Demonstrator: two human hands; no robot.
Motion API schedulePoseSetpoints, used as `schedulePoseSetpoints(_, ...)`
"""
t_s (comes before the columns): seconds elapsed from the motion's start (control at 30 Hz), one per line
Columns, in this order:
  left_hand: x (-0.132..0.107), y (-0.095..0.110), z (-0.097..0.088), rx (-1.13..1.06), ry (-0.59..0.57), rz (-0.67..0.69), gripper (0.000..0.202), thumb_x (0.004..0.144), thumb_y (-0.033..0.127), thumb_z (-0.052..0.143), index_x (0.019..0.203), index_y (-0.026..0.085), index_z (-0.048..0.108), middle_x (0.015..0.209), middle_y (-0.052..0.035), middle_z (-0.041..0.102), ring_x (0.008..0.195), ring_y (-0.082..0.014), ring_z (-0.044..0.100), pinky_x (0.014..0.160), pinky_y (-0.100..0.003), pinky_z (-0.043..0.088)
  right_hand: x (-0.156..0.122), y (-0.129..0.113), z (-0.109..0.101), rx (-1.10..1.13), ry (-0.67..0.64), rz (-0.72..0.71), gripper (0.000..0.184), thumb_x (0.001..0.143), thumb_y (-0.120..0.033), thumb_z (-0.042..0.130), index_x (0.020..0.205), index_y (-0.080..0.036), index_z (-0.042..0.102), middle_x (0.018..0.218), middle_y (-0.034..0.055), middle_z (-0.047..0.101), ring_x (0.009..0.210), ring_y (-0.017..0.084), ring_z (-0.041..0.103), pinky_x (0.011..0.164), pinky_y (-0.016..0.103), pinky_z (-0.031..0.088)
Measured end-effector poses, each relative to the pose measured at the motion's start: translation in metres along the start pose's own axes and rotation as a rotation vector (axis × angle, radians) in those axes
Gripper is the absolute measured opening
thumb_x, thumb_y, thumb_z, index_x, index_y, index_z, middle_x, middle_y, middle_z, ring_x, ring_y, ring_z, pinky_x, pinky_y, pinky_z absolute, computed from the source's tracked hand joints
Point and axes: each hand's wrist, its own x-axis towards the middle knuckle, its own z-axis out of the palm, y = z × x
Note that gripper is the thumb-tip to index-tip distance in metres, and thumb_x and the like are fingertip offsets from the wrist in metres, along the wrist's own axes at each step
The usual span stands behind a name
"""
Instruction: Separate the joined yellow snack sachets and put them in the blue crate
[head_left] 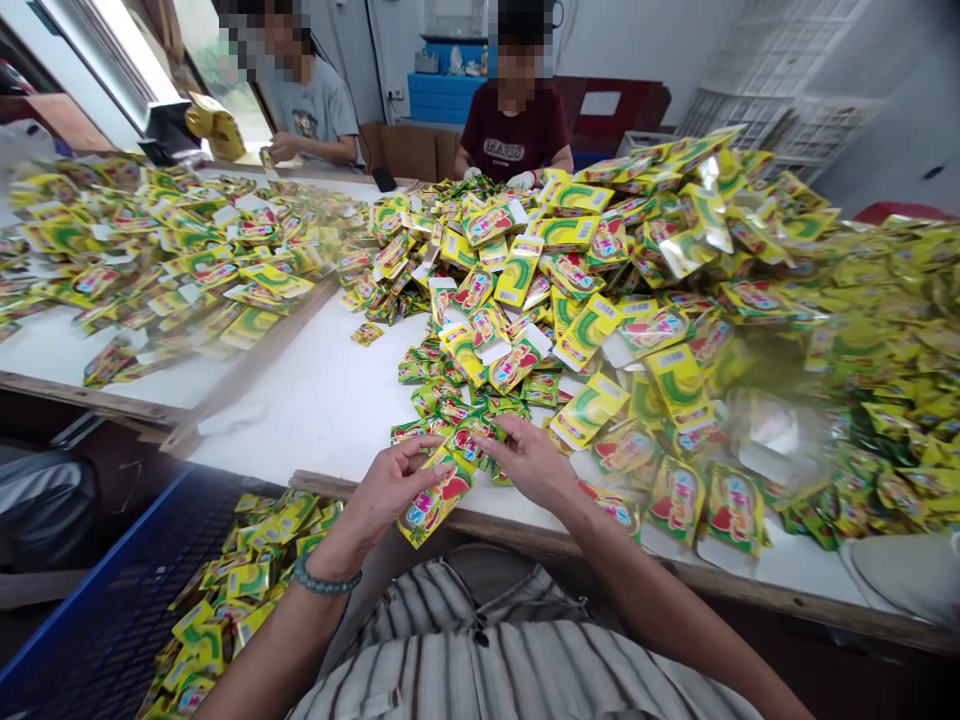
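Over the table's front edge, my left hand grips a flat yellow-green printed box, thumb across its front. My right hand pinches a small green candy packet at the upper end of that box. The packet overlaps the box's top; whether part of it is inside I cannot tell. Just beyond my fingers lie more green packets. Behind them rises a heap of yellow boxes, some with white flaps sticking out.
A blue crate of yellow boxes stands below the table at left. More boxes cover the left table, past a wooden strip. Loose packets pile at right. Two people sit across the white table.
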Motion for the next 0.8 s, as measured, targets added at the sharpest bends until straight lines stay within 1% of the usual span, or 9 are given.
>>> schedulePoseSetpoints(0.07, 0.0, -0.002, -0.001, 0.038, -0.016, 0.016, 0.06, 0.064, 0.038, 0.08, 0.115, 0.013, 0.059, 0.089, -0.0058, 0.074, 0.074, -0.018, 0.069, 0.074, -0.029, 0.053, 0.001, 0.001, 0.002, 0.049, -0.037, 0.018, 0.025, 0.085, -0.042, 0.056, 0.081, -0.019, 0.065, 0.08, 0.0008, 0.062, 0.077, 0.016, 0.055, 0.066, 0.024, 0.04)
schedulePoseSetpoints(0.2, 0.003, -0.004, -0.006, 0.167, 0.004, 0.083, 0.065, 0.068, 0.043, 0.076, 0.121, 0.013, 0.057, 0.101, -0.0091, 0.073, 0.084, -0.0219, 0.069, 0.078, -0.033, 0.053, 0.002, 0.002, -0.002, 0.018, -0.027, 0.039, 0.026, 0.084, -0.041, 0.056, 0.078, -0.018, 0.066, 0.072, 0.0002, 0.058, 0.074, 0.016, 0.052, 0.064, 0.024, 0.038)
schedulePoseSetpoints(0.27, 0.005, -0.006, -0.008, 0.279, 0.029, 0.141, 0.063, 0.069, 0.044, 0.075, 0.12, 0.013, 0.059, 0.106, -0.01, 0.072, 0.091, -0.0248, 0.068, 0.081, -0.035, 0.052, 0.003, 0.0, -0.007, -0.029, 0.021, 0.015, 0.026, 0.082, -0.041, 0.059, 0.071, -0.018, 0.064, 0.07, 0.0002, 0.055, 0.073, 0.016, 0.05, 0.064, 0.025, 0.036)
schedulePoseSetpoints(0.33, 0.007, -0.008, -0.009, 0.36, 0.051, 0.181, 0.059, 0.069, 0.046, 0.074, 0.117, 0.013, 0.062, 0.105, -0.0102, 0.072, 0.094, -0.0264, 0.067, 0.082, -0.036, 0.051, 0.003, -0.002, -0.012, -0.051, 0.115, -0.015, 0.028, 0.081, -0.041, 0.061, 0.064, -0.018, 0.058, 0.068, -0.0003, 0.051, 0.071, 0.015, 0.048, 0.065, 0.026, 0.036)
schedulePoseSetpoints(0.4, 0.007, -0.008, -0.008, 0.344, 0.056, 0.17, 0.06, 0.069, 0.046, 0.074, 0.117, 0.013, 0.061, 0.101, -0.0103, 0.073, 0.092, -0.0262, 0.068, 0.081, -0.037, 0.051, 0.002, -0.005, -0.012, -0.02, 0.187, -0.037, 0.031, 0.082, -0.041, 0.06, 0.062, -0.019, 0.054, 0.068, -0.0008, 0.049, 0.07, 0.015, 0.047, 0.065, 0.026, 0.036)
schedulePoseSetpoints(0.47, 0.007, -0.008, -0.006, 0.232, 0.057, 0.134, 0.064, 0.068, 0.045, 0.076, 0.12, 0.012, 0.058, 0.098, -0.0101, 0.074, 0.086, -0.0248, 0.069, 0.078, -0.036, 0.053, -0.001, -0.007, -0.007, 0.023, 0.195, -0.042, 0.03, 0.084, -0.04, 0.057, 0.064, -0.019, 0.054, 0.069, -0.0008, 0.049, 0.07, 0.014, 0.047, 0.065, 0.025, 0.036)
schedulePoseSetpoints(0.6, 0.003, -0.005, -0.002, -0.004, 0.057, 0.078, 0.066, 0.062, 0.041, 0.081, 0.118, 0.012, 0.059, 0.095, -0.0087, 0.075, 0.08, -0.0213, 0.07, 0.077, -0.033, 0.054, -0.009, -0.004, 0.004, 0.0, 0.118, -0.034, 0.029, 0.086, -0.037, 0.056, 0.064, -0.019, 0.054, 0.068, -0.0005, 0.049, 0.072, 0.015, 0.047, 0.067, 0.026, 0.037)
schedulePoseSetpoints(0.73, -0.001, -0.004, -0.001, -0.072, 0.051, 0.037, 0.058, 0.06, 0.037, 0.083, 0.11, 0.012, 0.064, 0.084, -0.0059, 0.075, 0.074, -0.0178, 0.069, 0.073, -0.028, 0.054, -0.009, 0.003, 0.0, -0.003, -0.061, -0.05, 0.026, 0.087, -0.035, 0.055, 0.067, -0.019, 0.057, 0.069, -0.0007, 0.049, 0.071, 0.014, 0.046, 0.067, 0.025, 0.036)
schedulePoseSetpoints(0.8, -0.002, -0.004, 0.0, -0.074, 0.037, 0.035, 0.055, 0.062, 0.037, 0.082, 0.108, 0.013, 0.065, 0.081, -0.0049, 0.075, 0.073, -0.0168, 0.069, 0.071, -0.027, 0.054, -0.005, 0.005, -0.005, -0.018, -0.136, -0.055, 0.03, 0.086, -0.035, 0.056, 0.062, -0.019, 0.052, 0.067, -0.0016, 0.046, 0.068, 0.013, 0.043, 0.063, 0.024, 0.034)
